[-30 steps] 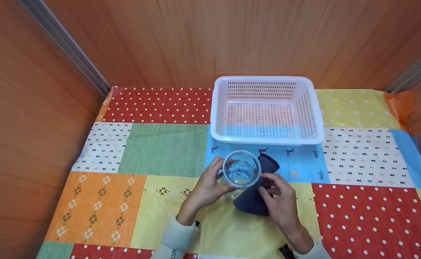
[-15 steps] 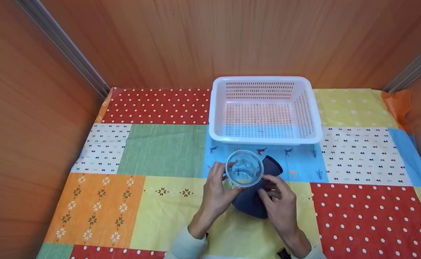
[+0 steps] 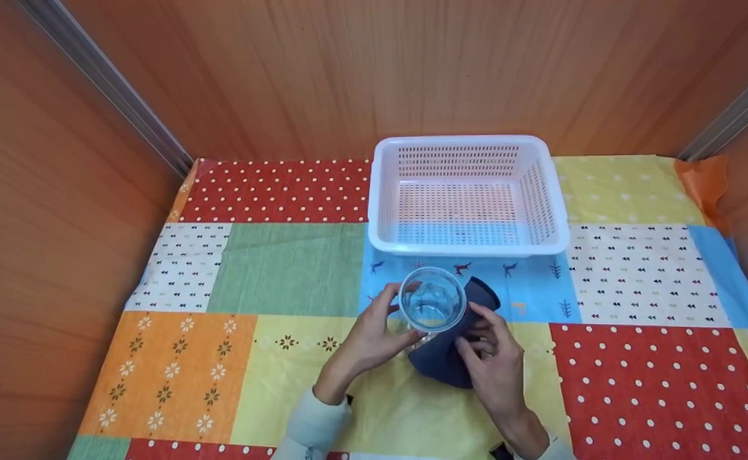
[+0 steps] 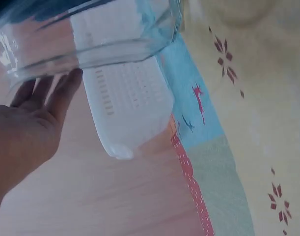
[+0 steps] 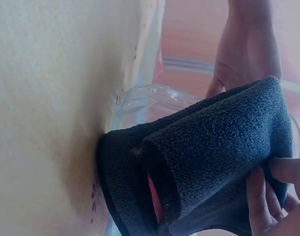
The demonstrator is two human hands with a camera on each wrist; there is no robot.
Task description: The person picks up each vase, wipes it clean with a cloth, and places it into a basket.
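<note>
My left hand [image 3: 374, 333] grips a clear glass cup [image 3: 433, 301] near its rim, thumb on the near side and fingers round the far left. In the left wrist view the cup's faceted wall [image 4: 115, 51] lies above the fingers. My right hand [image 3: 500, 361] pinches a folded dark blue towel [image 3: 441, 365], with a fuzzy pile and black edging, against the cup's right side. Seen from the right wrist, the towel [image 5: 218, 147] hides most of the cup; its lower part [image 5: 152, 98] shows behind, close over the tablecloth.
Just beyond the cup stands a white slotted plastic basket [image 3: 469, 249]. A patchwork tablecloth [image 3: 297, 268] covers the table. Wood-grain panels [image 3: 271, 76] rise at the back and both sides.
My left hand and the cup shifted slightly right, then back left, the wrist swinging with them. The right hand keeps the towel against the cup throughout, its fingers shifting a little.
</note>
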